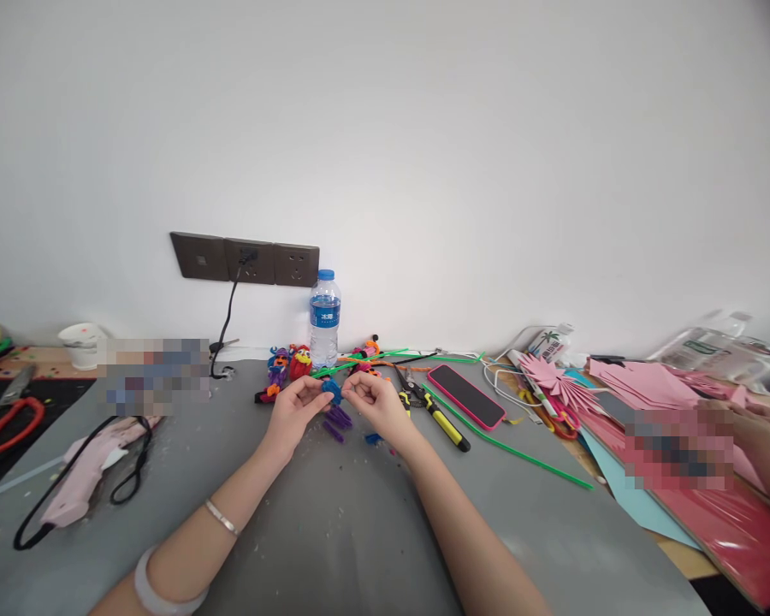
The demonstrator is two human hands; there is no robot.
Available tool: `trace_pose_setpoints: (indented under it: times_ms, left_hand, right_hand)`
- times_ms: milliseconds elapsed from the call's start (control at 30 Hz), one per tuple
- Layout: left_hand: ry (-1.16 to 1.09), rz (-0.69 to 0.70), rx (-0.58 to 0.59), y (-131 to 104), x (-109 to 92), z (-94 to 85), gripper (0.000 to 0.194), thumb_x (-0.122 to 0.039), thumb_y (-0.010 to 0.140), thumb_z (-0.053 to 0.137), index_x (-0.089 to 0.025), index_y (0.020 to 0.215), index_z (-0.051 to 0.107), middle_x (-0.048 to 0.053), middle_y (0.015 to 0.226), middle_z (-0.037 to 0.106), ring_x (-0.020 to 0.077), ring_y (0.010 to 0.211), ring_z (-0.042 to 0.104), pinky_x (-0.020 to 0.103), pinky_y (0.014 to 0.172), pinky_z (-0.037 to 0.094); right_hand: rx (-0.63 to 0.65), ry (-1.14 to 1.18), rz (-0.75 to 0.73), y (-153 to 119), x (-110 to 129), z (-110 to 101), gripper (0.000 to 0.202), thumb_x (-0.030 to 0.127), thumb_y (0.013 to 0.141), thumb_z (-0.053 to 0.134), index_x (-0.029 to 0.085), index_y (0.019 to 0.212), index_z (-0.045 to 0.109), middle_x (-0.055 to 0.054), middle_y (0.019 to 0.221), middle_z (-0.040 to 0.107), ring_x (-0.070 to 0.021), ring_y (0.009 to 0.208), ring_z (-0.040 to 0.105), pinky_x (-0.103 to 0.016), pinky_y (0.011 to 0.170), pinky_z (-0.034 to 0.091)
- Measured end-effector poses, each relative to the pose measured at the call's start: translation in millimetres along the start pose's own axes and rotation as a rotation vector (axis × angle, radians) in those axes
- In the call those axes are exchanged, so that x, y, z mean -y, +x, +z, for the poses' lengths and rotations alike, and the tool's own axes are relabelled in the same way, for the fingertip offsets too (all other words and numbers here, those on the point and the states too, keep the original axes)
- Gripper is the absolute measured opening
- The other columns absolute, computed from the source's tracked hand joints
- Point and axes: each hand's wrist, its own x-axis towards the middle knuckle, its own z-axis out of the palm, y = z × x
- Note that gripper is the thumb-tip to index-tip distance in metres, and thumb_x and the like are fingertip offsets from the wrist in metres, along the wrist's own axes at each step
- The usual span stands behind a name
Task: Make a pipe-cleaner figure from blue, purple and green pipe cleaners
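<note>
A small blue and purple pipe-cleaner figure is held above the grey mat. My left hand pinches its blue upper part between thumb and fingers. My right hand is beside it, fingers pressed together at the blue part's right edge; anything between those fingertips is too small to make out. Purple strands hang below the blue part. Just behind my hands are a red fuzzy figure and other colourful pipe-cleaner pieces. Yellow-and-black pliers lie right of my right hand.
A water bottle stands near the wall. A phone and a green pipe cleaner lie to the right. On the left is a pink glue gun with a black cord. Another person's hands are at pink paper, far right.
</note>
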Motion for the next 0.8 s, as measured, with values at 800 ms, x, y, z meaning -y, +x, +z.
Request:
trace_pose_setpoints:
  times_ms: [800]
  left_hand:
    - [0.033,0.057,0.034,0.4,3.6,-1.5,0.028,-0.035,0.066,0.080,-0.018,0.083,0.065,0.001,0.080,0.067,0.0154,0.076,0.062,0.025,0.067,0.053]
  right_hand:
    - [0.003,0.113,0.017,2.4,1.0,1.3,0.025,0.041,0.083,0.061,0.017,0.078,0.055,0.008,0.056,0.032,-0.0081,0.049,0.025,-0.023,0.048,0.019]
